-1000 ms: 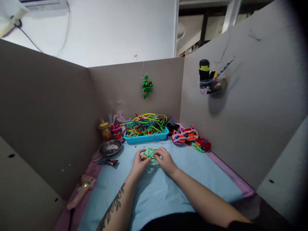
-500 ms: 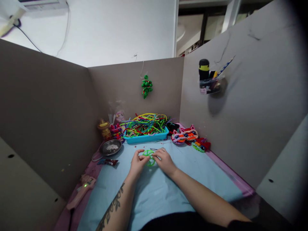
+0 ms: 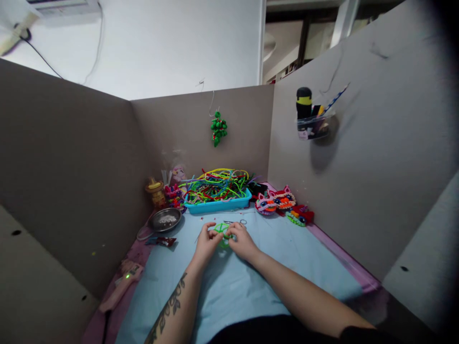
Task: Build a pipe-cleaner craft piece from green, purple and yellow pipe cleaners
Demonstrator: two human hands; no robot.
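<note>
Between my hands is a small ring-shaped piece of bent bright green pipe cleaner (image 3: 221, 227), with cross strands inside it. My left hand (image 3: 207, 242) pinches its left side, thumb and fingers closed on it. My right hand (image 3: 243, 242) grips the right side, fingertips bunched on the green strands; the exact hold is partly hidden. Just beyond the right hand lies a pair of scissors (image 3: 243, 221) on the blue cloth (image 3: 247, 291). Behind them stands a blue tray (image 3: 218, 206) heaped with pipe cleaners (image 3: 218, 185) in many colours.
Left of the tray are a metal dish (image 3: 154, 222) with small white bits, a brown wrapper (image 3: 167, 241) and a pink glue gun (image 3: 118, 292) with a green light. Several pipe-cleaner animal faces (image 3: 285, 198) lie at the right. Grey panels (image 3: 201, 129) enclose the table; a plastic holder (image 3: 313, 128) hangs right.
My right hand has shifted slightly left and down, its fingers curling closer to the green piece. More of the scissors shows now. My left hand has barely moved.
</note>
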